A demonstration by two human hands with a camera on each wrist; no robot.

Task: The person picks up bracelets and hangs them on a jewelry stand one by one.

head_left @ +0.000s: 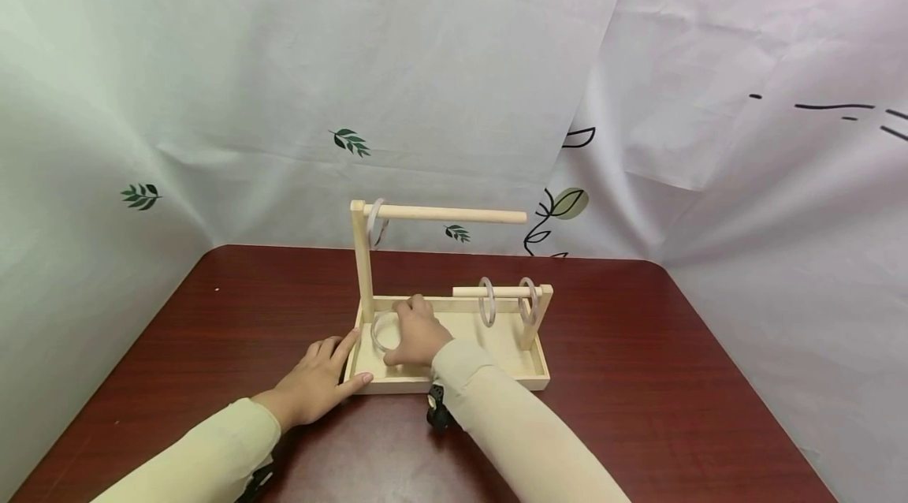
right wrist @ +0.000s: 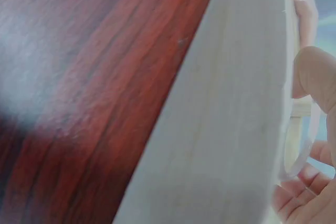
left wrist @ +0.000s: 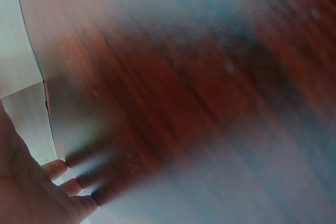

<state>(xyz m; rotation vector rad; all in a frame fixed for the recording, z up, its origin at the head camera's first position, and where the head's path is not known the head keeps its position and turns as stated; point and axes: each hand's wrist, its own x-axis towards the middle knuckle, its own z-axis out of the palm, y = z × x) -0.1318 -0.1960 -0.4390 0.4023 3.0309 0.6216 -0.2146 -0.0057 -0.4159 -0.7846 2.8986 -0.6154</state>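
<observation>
A pale wooden stand has a shallow tray (head_left: 397,386) as its base. Inside the tray's left part, my right hand (head_left: 420,336) holds a clear whitish bangle (head_left: 373,333) with thumb and fingers spread around its edge. The right wrist view shows that bangle (right wrist: 314,129) between the thumb (right wrist: 314,74) and the curled fingers, beside the tray's side wall. My left hand (head_left: 312,385) rests at the tray's front left corner, fingers extended along the left wall and thumb on the front rim.
A tall post carries an upper bar (head_left: 454,214) with one bangle (head_left: 372,223) near the post. On the right, a lower bar (head_left: 507,292) carries two bangles, one (head_left: 492,306) mid-bar and one near its short post (head_left: 537,322). The reddish-brown table (head_left: 624,377) is surrounded by white printed cloth.
</observation>
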